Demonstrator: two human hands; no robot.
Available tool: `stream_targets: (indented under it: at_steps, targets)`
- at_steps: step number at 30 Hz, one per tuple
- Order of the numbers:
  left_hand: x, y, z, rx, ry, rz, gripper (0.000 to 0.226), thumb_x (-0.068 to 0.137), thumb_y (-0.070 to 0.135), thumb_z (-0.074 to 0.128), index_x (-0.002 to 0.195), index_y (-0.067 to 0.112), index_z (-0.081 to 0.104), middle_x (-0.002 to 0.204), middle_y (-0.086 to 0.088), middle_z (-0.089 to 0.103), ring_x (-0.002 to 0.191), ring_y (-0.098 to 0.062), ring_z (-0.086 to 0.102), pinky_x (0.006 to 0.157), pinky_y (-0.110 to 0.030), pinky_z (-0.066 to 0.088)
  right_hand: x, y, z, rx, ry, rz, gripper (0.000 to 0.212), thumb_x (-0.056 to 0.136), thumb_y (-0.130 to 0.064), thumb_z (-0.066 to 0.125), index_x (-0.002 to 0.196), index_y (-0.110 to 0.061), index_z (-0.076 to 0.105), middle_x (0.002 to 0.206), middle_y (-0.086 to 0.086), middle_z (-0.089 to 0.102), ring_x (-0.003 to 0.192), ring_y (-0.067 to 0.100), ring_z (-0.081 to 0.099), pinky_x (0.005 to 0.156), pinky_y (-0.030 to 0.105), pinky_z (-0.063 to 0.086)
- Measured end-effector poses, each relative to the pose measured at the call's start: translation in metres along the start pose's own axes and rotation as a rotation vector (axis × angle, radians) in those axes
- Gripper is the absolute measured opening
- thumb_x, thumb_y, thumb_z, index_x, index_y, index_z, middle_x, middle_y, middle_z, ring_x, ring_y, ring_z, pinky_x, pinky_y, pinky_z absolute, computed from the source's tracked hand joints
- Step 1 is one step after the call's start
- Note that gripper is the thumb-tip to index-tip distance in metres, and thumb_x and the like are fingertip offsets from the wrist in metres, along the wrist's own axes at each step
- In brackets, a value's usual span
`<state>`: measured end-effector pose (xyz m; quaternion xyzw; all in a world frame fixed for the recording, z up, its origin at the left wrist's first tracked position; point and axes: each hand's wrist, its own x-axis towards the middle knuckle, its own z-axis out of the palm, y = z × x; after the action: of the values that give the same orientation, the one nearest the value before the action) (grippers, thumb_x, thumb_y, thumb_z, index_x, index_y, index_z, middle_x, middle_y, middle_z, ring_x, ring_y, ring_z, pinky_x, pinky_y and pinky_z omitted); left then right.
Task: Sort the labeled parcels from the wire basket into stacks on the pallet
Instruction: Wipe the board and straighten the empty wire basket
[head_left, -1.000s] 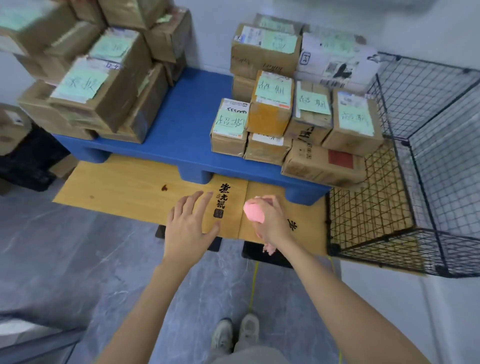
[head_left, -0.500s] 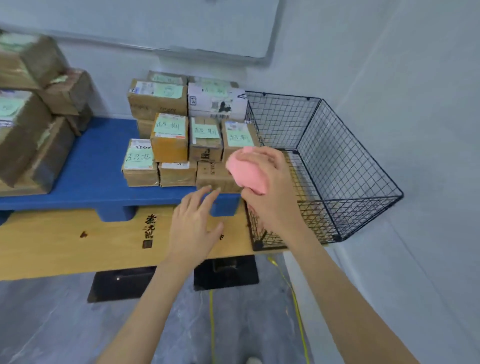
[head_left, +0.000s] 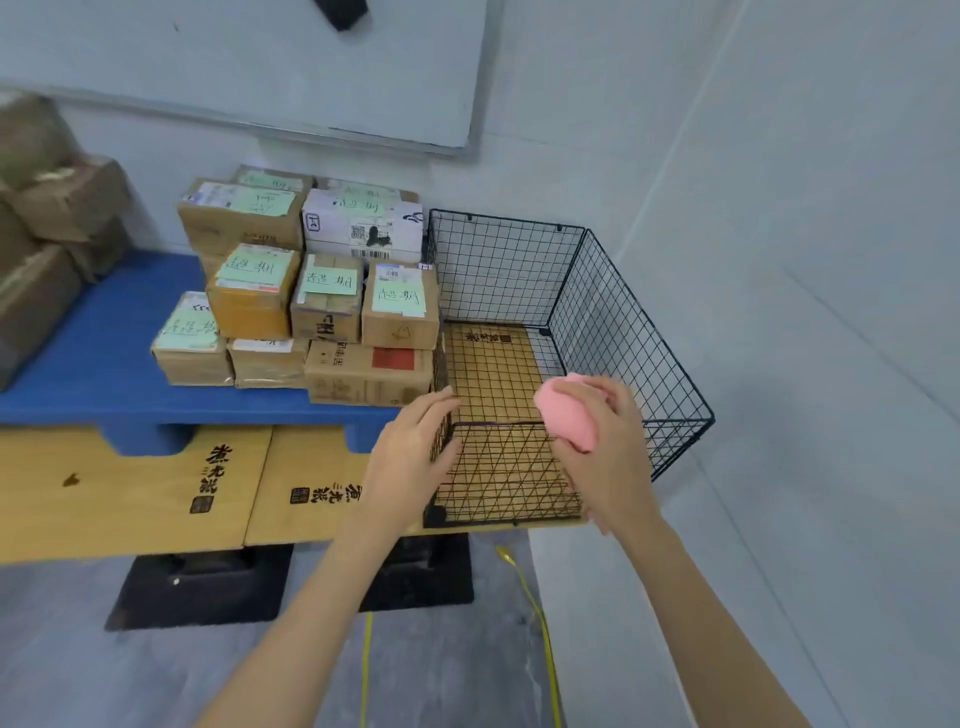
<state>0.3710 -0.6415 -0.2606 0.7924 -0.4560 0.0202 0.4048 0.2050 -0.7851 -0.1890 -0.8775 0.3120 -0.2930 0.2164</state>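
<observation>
The black wire basket (head_left: 628, 322) sits at the right with no parcel inside it; wooden board shows through its mesh floor. Left of it, on the blue pallet (head_left: 104, 374), stands a stack of cardboard parcels (head_left: 322, 296) with green handwritten labels. A second stack of parcels (head_left: 47, 228) is at the far left, partly out of frame. My left hand (head_left: 410, 457) is open, fingers resting at the basket's near left corner. My right hand (head_left: 602, 447) is closed around a soft pink object (head_left: 566, 410) above the basket's front rim.
Yellow wooden boards (head_left: 130, 499) with printed characters lie under the pallet and basket, on black supports (head_left: 202, 587). A yellow cable (head_left: 540, 623) runs across the grey floor. White walls close in behind and to the right, with a whiteboard (head_left: 260, 62) above.
The view has swung right and up, from the pallet toward the basket. Both hands moved right: the left reached the basket's corner, the right carried the pink object over the basket's front.
</observation>
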Motion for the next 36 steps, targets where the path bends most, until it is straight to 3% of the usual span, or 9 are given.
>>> stream_targets:
  at_steps: [4, 9, 12, 15, 18, 23, 28, 33, 36]
  targets:
    - [-0.005, -0.001, 0.008, -0.004, 0.04, -0.01, 0.043, 0.091, 0.015, 0.067, 0.132, 0.021, 0.057, 0.143, 0.008, 0.05, 0.126, -0.01, 0.051, 0.102, -0.037, 0.049, 0.004, 0.018, 0.009, -0.006, -0.049, -0.017, 0.052, 0.077, -0.014, 0.076, 0.123, -0.033, 0.061, 0.131, -0.011, 0.04, 0.118, 0.014, 0.042, 0.081, 0.027, 0.043]
    - [-0.002, 0.002, 0.007, 0.054, 0.067, -0.021, 0.038, 0.089, 0.017, 0.07, 0.125, 0.023, 0.059, 0.136, 0.011, 0.055, 0.122, -0.01, 0.053, 0.095, -0.034, 0.052, 0.005, 0.024, 0.021, -0.006, -0.051, -0.001, 0.052, 0.077, -0.017, 0.076, 0.125, -0.032, 0.061, 0.132, -0.007, 0.042, 0.119, 0.017, 0.042, 0.087, 0.03, 0.047]
    - [0.001, 0.0, 0.007, 0.043, 0.065, -0.015, 0.035, 0.089, 0.02, 0.069, 0.122, 0.024, 0.059, 0.131, 0.013, 0.055, 0.119, -0.005, 0.054, 0.085, -0.024, 0.053, 0.008, 0.023, 0.027, -0.024, -0.054, 0.025, 0.052, 0.078, -0.02, 0.075, 0.126, -0.032, 0.061, 0.13, -0.005, 0.045, 0.115, 0.018, 0.043, 0.086, 0.035, 0.052]
    - [0.002, -0.002, 0.007, -0.054, 0.077, -0.008, 0.036, 0.088, 0.017, 0.07, 0.121, 0.024, 0.059, 0.127, 0.015, 0.055, 0.121, 0.0, 0.052, 0.086, -0.019, 0.049, 0.008, 0.009, 0.037, -0.06, -0.084, 0.015, 0.05, 0.08, -0.026, 0.073, 0.128, -0.032, 0.059, 0.13, -0.006, 0.046, 0.114, 0.016, 0.04, 0.085, 0.028, 0.041]
    - [0.003, -0.006, 0.008, -0.157, 0.087, 0.002, 0.04, 0.084, 0.008, 0.074, 0.119, 0.02, 0.061, 0.12, 0.013, 0.057, 0.12, -0.001, 0.053, 0.093, -0.025, 0.05, 0.005, -0.016, 0.057, -0.104, -0.165, -0.089, 0.052, 0.083, -0.032, 0.069, 0.133, -0.037, 0.054, 0.133, -0.01, 0.043, 0.116, 0.013, 0.037, 0.085, 0.024, 0.035]
    - [0.008, -0.013, 0.003, -0.227, 0.056, 0.031, 0.041, 0.08, 0.007, 0.078, 0.116, 0.021, 0.064, 0.115, 0.013, 0.059, 0.117, 0.0, 0.054, 0.097, -0.03, 0.05, 0.003, -0.025, 0.067, -0.114, -0.188, -0.105, 0.051, 0.085, -0.033, 0.066, 0.134, -0.039, 0.054, 0.135, -0.012, 0.04, 0.118, 0.011, 0.034, 0.083, 0.024, 0.044]
    - [0.007, -0.019, 0.007, -0.277, 0.065, 0.041, 0.042, 0.08, 0.007, 0.078, 0.118, 0.018, 0.064, 0.122, 0.011, 0.06, 0.123, -0.002, 0.054, 0.101, -0.039, 0.05, 0.009, 0.034, 0.027, -0.178, -0.097, 0.084, 0.047, 0.087, -0.021, 0.066, 0.132, -0.031, 0.058, 0.137, -0.004, 0.044, 0.121, 0.017, 0.039, 0.087, 0.036, 0.051]
    - [0.006, -0.021, 0.01, -0.333, 0.087, 0.051, 0.042, 0.081, 0.005, 0.077, 0.12, 0.015, 0.064, 0.123, 0.008, 0.06, 0.123, -0.004, 0.054, 0.102, -0.041, 0.05, 0.013, 0.048, 0.022, -0.18, -0.016, 0.164, 0.04, 0.086, -0.016, 0.066, 0.126, -0.026, 0.063, 0.131, 0.0, 0.051, 0.116, 0.023, 0.044, 0.084, 0.033, 0.044]
    - [0.004, -0.019, 0.011, -0.357, 0.101, 0.048, 0.042, 0.08, 0.003, 0.077, 0.119, 0.013, 0.064, 0.123, 0.008, 0.061, 0.123, -0.003, 0.054, 0.1, -0.041, 0.051, 0.007, 0.014, 0.048, -0.234, -0.034, 0.077, 0.04, 0.088, -0.022, 0.064, 0.127, -0.028, 0.062, 0.128, -0.002, 0.053, 0.112, 0.017, 0.041, 0.08, 0.026, 0.038]
